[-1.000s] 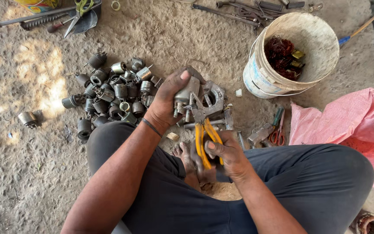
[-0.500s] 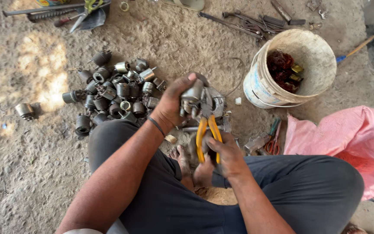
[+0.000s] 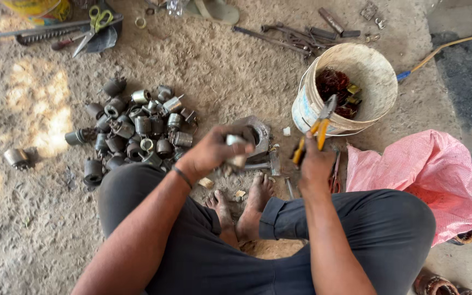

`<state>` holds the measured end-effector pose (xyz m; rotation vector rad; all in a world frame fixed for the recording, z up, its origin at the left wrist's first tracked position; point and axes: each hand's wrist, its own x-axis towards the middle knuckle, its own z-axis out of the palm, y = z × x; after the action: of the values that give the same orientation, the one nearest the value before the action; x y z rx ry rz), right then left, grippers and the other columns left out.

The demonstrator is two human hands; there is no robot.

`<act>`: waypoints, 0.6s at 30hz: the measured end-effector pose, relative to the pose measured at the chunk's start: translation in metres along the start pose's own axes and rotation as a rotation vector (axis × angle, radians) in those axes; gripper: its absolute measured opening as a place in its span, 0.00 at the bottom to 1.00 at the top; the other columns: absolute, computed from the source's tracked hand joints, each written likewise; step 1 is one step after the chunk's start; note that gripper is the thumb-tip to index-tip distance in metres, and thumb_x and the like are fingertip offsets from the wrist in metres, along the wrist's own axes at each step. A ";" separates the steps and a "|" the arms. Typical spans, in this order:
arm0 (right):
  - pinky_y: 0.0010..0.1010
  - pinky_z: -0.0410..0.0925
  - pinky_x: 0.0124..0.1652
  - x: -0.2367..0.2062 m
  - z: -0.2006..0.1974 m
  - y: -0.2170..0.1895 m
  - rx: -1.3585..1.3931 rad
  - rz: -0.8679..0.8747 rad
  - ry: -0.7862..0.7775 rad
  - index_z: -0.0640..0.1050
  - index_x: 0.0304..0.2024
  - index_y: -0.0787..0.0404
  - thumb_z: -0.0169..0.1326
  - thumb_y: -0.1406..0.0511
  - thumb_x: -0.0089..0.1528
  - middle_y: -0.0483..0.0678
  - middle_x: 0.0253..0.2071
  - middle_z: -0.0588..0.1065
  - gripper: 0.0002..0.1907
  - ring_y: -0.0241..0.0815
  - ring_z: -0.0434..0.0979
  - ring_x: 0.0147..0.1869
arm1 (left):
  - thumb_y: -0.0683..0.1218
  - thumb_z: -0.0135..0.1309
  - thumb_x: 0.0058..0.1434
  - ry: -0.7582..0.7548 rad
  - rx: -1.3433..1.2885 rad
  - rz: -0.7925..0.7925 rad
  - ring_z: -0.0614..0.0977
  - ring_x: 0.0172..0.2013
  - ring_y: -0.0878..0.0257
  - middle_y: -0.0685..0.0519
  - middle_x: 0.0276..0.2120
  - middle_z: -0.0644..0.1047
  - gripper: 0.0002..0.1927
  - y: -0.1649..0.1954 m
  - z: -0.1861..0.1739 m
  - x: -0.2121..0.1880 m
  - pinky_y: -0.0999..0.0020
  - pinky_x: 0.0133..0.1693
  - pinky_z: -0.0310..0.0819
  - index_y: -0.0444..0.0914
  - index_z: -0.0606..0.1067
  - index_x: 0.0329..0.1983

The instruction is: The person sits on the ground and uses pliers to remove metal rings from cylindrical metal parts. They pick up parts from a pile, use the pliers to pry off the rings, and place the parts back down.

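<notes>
L hand wraps a small metal motor part above the steel block, R hand squeezes yellow-handled pliers near the bucket; part prob. heavy, stiff, greasy, so hold its barrel.

arms: bare | left wrist: thin dark band | trousers: dark grey | feet: bare

My left hand grips a small grey metal part, blurred. My right hand holds yellow-handled pliers upright, tip pointing at the bucket.
</notes>
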<state>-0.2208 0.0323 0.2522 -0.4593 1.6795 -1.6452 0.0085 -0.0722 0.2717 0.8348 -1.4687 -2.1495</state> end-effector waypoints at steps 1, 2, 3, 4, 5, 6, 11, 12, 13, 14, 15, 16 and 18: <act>0.28 0.65 0.23 0.001 -0.006 -0.002 -0.063 -0.053 -0.011 0.77 0.34 0.59 0.54 0.59 0.69 0.44 0.25 0.75 0.12 0.35 0.73 0.24 | 0.46 0.64 0.64 -0.026 0.099 0.126 0.81 0.38 0.62 0.47 0.39 0.81 0.17 -0.003 0.004 0.003 0.64 0.38 0.76 0.34 0.78 0.53; 0.28 0.64 0.23 0.000 -0.011 -0.002 -0.132 -0.104 -0.024 0.77 0.33 0.60 0.55 0.59 0.69 0.45 0.25 0.75 0.13 0.35 0.72 0.24 | 0.45 0.67 0.64 -0.048 0.192 0.252 0.80 0.43 0.65 0.49 0.42 0.81 0.17 -0.007 0.007 0.006 0.68 0.43 0.76 0.28 0.80 0.50; 0.28 0.65 0.24 -0.004 -0.012 0.000 -0.172 -0.153 -0.087 0.77 0.33 0.60 0.55 0.59 0.69 0.44 0.25 0.76 0.14 0.35 0.73 0.24 | 0.46 0.66 0.63 -0.028 0.155 0.191 0.81 0.40 0.64 0.49 0.40 0.81 0.17 -0.008 0.008 0.010 0.67 0.42 0.78 0.30 0.79 0.50; 0.28 0.67 0.25 -0.010 -0.010 0.004 -0.209 -0.201 -0.147 0.77 0.33 0.61 0.55 0.58 0.69 0.44 0.25 0.76 0.14 0.34 0.74 0.25 | 0.47 0.65 0.61 -0.012 0.123 0.129 0.82 0.38 0.62 0.49 0.38 0.81 0.18 -0.007 0.009 0.016 0.66 0.40 0.79 0.31 0.79 0.49; 0.28 0.68 0.25 -0.015 -0.008 0.007 -0.243 -0.245 -0.207 0.77 0.33 0.61 0.55 0.58 0.69 0.44 0.25 0.77 0.15 0.34 0.75 0.25 | 0.47 0.64 0.60 0.005 0.092 0.063 0.83 0.36 0.61 0.49 0.36 0.81 0.18 -0.005 0.008 0.020 0.65 0.38 0.80 0.32 0.79 0.49; 0.30 0.66 0.25 -0.016 -0.007 0.009 -0.350 -0.258 -0.213 0.77 0.32 0.63 0.56 0.58 0.68 0.46 0.24 0.76 0.16 0.35 0.73 0.25 | 0.46 0.64 0.60 0.043 0.041 0.032 0.82 0.37 0.57 0.46 0.38 0.81 0.17 -0.004 0.006 0.022 0.60 0.39 0.79 0.33 0.79 0.49; 0.38 0.64 0.27 -0.027 0.008 0.024 -0.642 -0.201 -0.358 0.77 0.32 0.68 0.58 0.59 0.64 0.55 0.21 0.74 0.16 0.43 0.70 0.24 | 0.44 0.64 0.62 -0.018 -0.053 0.317 0.77 0.60 0.57 0.47 0.65 0.74 0.12 0.007 -0.002 0.014 0.58 0.60 0.72 0.35 0.80 0.47; 0.39 0.65 0.28 -0.027 0.012 0.024 -0.674 -0.228 -0.386 0.77 0.31 0.68 0.58 0.59 0.63 0.56 0.22 0.74 0.17 0.45 0.72 0.24 | 0.44 0.64 0.62 0.007 0.066 0.373 0.73 0.64 0.58 0.46 0.67 0.73 0.13 0.009 -0.002 0.014 0.59 0.62 0.70 0.35 0.81 0.49; 0.41 0.66 0.29 -0.029 0.014 0.023 -0.708 -0.254 -0.417 0.77 0.31 0.68 0.58 0.59 0.63 0.57 0.23 0.75 0.17 0.47 0.73 0.25 | 0.43 0.64 0.63 0.035 0.183 0.425 0.70 0.68 0.58 0.45 0.68 0.72 0.14 0.010 -0.002 0.013 0.59 0.64 0.68 0.35 0.81 0.50; 0.42 0.67 0.30 -0.031 0.016 0.024 -0.742 -0.281 -0.448 0.77 0.31 0.69 0.59 0.58 0.63 0.58 0.24 0.75 0.18 0.49 0.75 0.26 | 0.43 0.64 0.63 0.064 0.301 0.474 0.66 0.72 0.59 0.43 0.69 0.72 0.15 0.010 -0.002 0.012 0.59 0.66 0.66 0.35 0.82 0.52; 0.43 0.68 0.31 -0.033 0.020 0.024 -0.784 -0.306 -0.492 0.78 0.33 0.68 0.59 0.58 0.63 0.59 0.25 0.76 0.17 0.52 0.77 0.28 | 0.43 0.64 0.62 0.047 0.293 0.464 0.69 0.69 0.60 0.44 0.67 0.73 0.15 0.010 -0.003 0.014 0.60 0.64 0.68 0.35 0.82 0.51; 0.45 0.68 0.32 -0.034 0.022 0.024 -0.827 -0.333 -0.534 0.79 0.35 0.67 0.59 0.58 0.62 0.59 0.27 0.77 0.16 0.54 0.78 0.30 | 0.43 0.64 0.61 0.027 0.285 0.457 0.72 0.66 0.61 0.45 0.65 0.74 0.15 0.010 -0.004 0.017 0.61 0.62 0.69 0.35 0.82 0.50; 0.46 0.70 0.34 -0.037 0.025 0.024 -0.895 -0.320 -0.597 0.80 0.38 0.66 0.59 0.57 0.62 0.60 0.30 0.79 0.17 0.58 0.80 0.34 | 0.44 0.65 0.58 0.030 0.318 0.358 0.78 0.55 0.62 0.46 0.55 0.79 0.14 0.008 -0.001 0.021 0.63 0.56 0.74 0.35 0.83 0.47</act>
<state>-0.1727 0.0435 0.2408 -1.5405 1.8231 -0.7068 -0.0058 -0.0889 0.2732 0.6401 -1.8165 -1.6630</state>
